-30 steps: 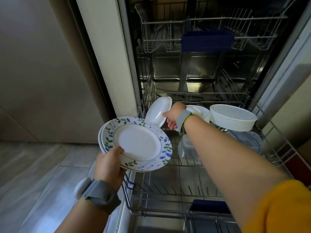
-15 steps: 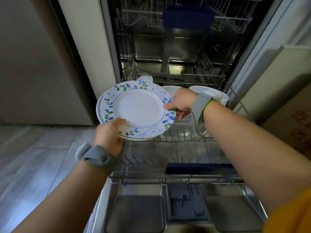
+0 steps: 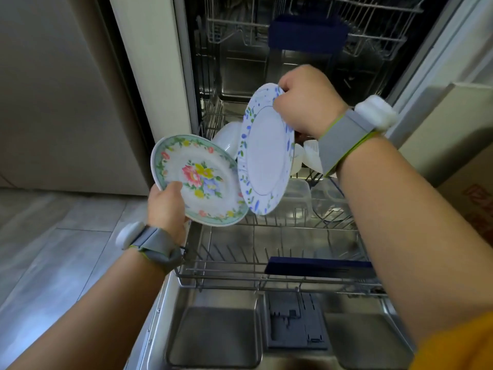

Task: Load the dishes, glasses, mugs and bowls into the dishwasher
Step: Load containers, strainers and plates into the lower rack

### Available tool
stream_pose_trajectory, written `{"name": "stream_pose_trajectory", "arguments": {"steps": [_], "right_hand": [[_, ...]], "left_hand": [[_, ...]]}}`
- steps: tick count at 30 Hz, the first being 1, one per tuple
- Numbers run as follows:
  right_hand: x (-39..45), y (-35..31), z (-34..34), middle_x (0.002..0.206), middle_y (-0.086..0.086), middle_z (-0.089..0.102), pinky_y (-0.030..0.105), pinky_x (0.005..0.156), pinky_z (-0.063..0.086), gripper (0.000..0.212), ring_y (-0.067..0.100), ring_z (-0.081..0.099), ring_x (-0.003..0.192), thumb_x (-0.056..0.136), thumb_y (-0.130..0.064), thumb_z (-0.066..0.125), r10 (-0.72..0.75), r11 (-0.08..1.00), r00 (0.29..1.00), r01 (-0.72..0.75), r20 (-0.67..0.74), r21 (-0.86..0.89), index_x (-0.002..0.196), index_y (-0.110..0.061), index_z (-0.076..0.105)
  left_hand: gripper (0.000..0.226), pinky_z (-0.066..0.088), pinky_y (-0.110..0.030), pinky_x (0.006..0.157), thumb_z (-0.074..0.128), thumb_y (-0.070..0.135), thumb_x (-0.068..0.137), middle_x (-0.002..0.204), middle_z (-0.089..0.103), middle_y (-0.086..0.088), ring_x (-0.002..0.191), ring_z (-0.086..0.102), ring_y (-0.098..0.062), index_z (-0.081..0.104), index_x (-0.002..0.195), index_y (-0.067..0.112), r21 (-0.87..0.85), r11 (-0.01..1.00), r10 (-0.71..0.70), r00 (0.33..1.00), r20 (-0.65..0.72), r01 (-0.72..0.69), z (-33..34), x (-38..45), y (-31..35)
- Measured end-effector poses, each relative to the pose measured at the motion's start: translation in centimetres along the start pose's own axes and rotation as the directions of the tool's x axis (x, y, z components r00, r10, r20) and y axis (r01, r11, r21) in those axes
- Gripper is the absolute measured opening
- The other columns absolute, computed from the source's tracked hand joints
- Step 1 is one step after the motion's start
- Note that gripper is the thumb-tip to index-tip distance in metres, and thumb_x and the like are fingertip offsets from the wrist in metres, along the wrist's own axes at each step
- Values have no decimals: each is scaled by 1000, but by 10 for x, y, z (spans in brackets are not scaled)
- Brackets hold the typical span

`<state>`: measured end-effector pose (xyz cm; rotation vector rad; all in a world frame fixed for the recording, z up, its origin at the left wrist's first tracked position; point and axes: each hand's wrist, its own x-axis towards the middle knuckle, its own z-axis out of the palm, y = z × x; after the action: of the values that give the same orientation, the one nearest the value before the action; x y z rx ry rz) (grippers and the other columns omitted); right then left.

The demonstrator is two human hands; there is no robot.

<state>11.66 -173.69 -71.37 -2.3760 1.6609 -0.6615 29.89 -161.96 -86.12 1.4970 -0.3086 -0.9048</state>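
1. Right hand pinches the leaf-print plate upright by its top rim, fingers curled, so it can drop edge-first between the lower rack tines, over the rack's middle.
2. Left hand grips the floral plate flat off the rack's left edge, probably waiting its turn.

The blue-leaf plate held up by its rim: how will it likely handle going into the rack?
The blue-leaf plate looks rigid and glossy, so probably slippery where the right hand pinches only its top edge. It looks like ceramic or melamine; if ceramic, it may chip against the lower rack.
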Motion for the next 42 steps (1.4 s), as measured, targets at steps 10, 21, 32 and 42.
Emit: {"name": "stream_pose_trajectory", "arguments": {"steps": [10, 21, 32, 42], "right_hand": [[-32, 22, -33, 57, 6, 27, 25, 43, 16, 33, 17, 25, 50, 84, -2, 46, 74, 950, 980, -13, 183, -312, 56, -11, 30], [-49, 12, -10, 59, 4, 31, 26, 48, 24, 37, 14, 26, 52, 88, 4, 41, 12, 908, 965, 98, 260, -407, 57, -13, 32], [-57, 7, 11, 58, 2, 36, 22, 45, 24, 33, 13, 31, 50, 87, 1, 43, 116, 909, 922, 51, 368, -414, 57, -11, 35], [-48, 5, -3, 61, 4, 37, 22, 45, 26, 31, 14, 33, 52, 89, 1, 42, 164, 900, 939, -17, 303, -435, 60, -8, 38]], "left_hand": [[19, 50, -40, 79, 47, 4, 93, 84, 65, -8, 86, 61, -29, 60, 86, 17, -48, 998, 33, 993, 117, -28, 29, -20, -8], [18, 55, -41, 80, 51, 13, 92, 101, 68, -14, 86, 65, -29, 60, 107, 17, 0, 1000, -7, 990, 144, 7, 31, -17, -17], [18, 56, -44, 81, 48, 12, 94, 96, 69, -9, 86, 66, -30, 61, 101, 22, -15, 1000, -16, 984, 180, 19, 36, -15, -19], [20, 57, -48, 80, 48, 14, 93, 107, 67, -17, 93, 66, -35, 58, 110, 18, -8, 999, -35, 986, 164, 37, 33, -11, -17]]}}
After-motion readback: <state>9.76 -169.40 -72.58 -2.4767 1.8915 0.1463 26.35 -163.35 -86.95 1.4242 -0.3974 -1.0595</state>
